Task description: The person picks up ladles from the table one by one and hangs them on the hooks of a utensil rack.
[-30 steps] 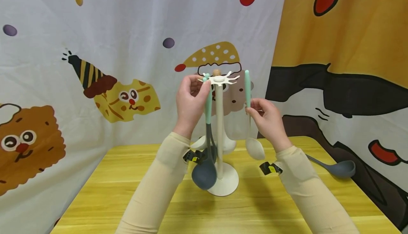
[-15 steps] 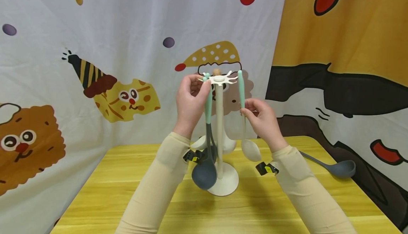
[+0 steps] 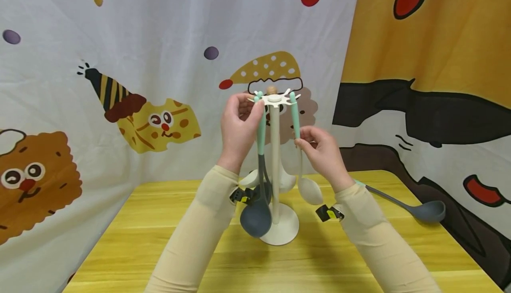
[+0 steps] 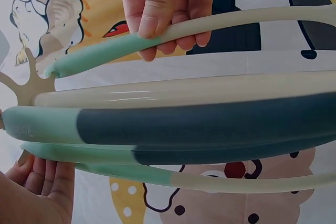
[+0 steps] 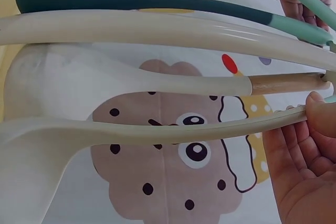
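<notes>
A cream utensil stand point(image 3: 275, 164) has a slotted top with several arms. My right hand point(image 3: 321, 153) pinches a cream spoon point(image 3: 309, 191) with a mint handle between thumb and fingers, just below the mint part. The spoon hangs bowl down, its handle tip overlapping a right-hand arm of the stand; in the left wrist view point(image 4: 76, 64) that tip meets the arm. My left hand point(image 3: 241, 122) grips the left edge of the stand's top, thumb by the mint handle ends. Below it hangs a dark grey ladle point(image 3: 255, 220), a second dark utensil point(image 4: 210, 156) behind it.
Cream utensils, one with a broad head point(image 3: 286, 181), hang behind the pole. Another dark grey ladle point(image 3: 429, 212) lies at the right of the wooden table point(image 3: 159, 222). A printed cloth point(image 3: 171, 27) hangs behind the table.
My right hand has carried the spoon leftward, from apart on the right to the stand's arm, its handle tip lowering slightly. My left hand has stayed in place.
</notes>
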Available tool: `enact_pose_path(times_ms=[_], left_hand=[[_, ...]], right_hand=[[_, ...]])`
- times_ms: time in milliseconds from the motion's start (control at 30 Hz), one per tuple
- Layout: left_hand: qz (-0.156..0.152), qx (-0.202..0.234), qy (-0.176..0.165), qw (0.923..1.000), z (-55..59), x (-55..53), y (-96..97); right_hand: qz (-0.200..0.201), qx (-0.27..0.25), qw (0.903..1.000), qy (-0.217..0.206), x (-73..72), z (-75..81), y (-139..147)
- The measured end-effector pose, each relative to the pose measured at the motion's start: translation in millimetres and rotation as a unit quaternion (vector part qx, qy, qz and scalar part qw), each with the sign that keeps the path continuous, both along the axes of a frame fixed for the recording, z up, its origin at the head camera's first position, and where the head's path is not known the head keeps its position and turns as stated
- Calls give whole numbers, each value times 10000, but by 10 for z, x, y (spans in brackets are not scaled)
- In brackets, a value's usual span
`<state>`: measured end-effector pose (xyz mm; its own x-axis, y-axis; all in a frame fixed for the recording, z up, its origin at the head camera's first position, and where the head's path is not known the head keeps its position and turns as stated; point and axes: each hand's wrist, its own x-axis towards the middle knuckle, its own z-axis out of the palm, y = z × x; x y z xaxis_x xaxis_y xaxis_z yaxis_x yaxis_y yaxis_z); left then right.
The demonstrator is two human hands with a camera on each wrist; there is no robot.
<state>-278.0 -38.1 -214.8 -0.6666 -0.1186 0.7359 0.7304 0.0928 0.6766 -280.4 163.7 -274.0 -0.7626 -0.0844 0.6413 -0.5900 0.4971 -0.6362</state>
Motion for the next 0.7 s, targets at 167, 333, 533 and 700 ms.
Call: enact_pose_path(times_ms=[167, 333, 533, 700], left_hand=[[34, 0, -15, 10000, 2, 4, 2], [44, -4, -4, 10000, -1, 3, 3], [30, 12, -17, 10000, 0, 8, 7], [55, 15, -36, 10000, 1, 14, 11]], right_hand=[[23, 20, 10000, -74, 9, -18, -27], [17, 22, 9999, -136, 15, -34, -33], [13, 18, 9998, -192, 24, -37, -27], [23, 12, 9998, -206, 37, -32, -30]])
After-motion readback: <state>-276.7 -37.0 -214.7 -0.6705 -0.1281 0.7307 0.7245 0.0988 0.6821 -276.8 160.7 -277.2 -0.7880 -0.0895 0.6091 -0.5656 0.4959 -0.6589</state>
